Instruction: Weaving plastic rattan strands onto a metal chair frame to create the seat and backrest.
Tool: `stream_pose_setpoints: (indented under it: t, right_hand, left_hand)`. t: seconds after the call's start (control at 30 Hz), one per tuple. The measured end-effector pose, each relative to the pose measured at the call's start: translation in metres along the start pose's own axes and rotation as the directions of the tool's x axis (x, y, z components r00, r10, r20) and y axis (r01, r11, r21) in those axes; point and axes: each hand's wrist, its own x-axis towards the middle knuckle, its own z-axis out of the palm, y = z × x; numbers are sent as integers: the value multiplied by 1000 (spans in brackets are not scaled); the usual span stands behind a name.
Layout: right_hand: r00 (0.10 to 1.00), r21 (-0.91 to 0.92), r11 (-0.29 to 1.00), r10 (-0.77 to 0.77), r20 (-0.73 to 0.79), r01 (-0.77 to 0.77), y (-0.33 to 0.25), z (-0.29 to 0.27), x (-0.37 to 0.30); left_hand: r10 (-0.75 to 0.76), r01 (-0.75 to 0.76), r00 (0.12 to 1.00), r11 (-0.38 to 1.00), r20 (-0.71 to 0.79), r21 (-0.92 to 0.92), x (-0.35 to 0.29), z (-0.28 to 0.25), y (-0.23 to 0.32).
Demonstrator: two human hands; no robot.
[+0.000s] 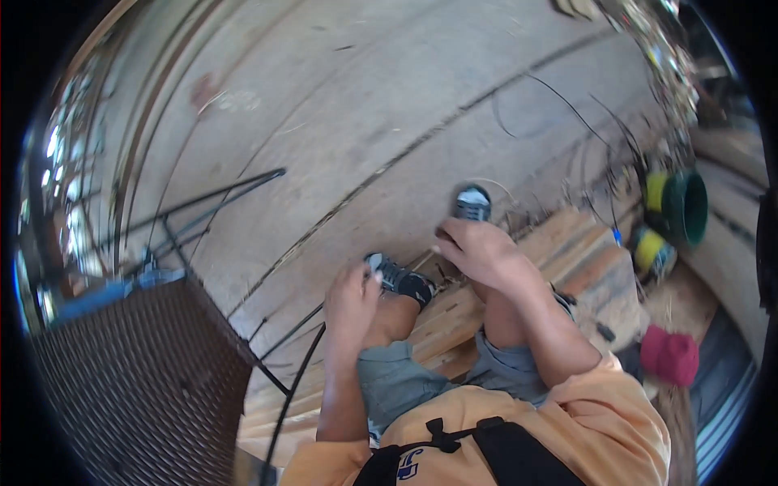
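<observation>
My left hand (352, 304) is over my left knee, its fingers bent and drawn together, slightly blurred. My right hand (480, 253) is a little farther out to the right, above my right shin, with its fingers curled in toward the thumb. Whatever either hand pinches is too small or blurred to name. A thin pale strand (423, 261) shows between the two hands; whether they touch it I cannot tell. To my left stands a dark brown woven seat (154, 381) on a black metal frame (296, 368), apart from my left hand.
I sit over wooden boards (567, 259). A concrete floor (340, 105) with long seams lies ahead. On the right are a green bucket (687, 209), a yellow-labelled container (652, 251), a pink cap-like item (669, 356) and loose dark strands (571, 105). Blue cloth (89, 301) touches the woven seat.
</observation>
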Motion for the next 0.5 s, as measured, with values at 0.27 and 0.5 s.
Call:
stream_pose_setpoints:
  t: [0.27,0.5]
  right_hand:
    - [837,379,919,291,-463,-110,42,7,-33]
    - [264,690,457,889,-374,-561,123,64,-227]
  left_hand:
    - [-27,77,841,995,541,-70,78,64,19]
    - [-229,50,754,954,615,294,87,41,-77]
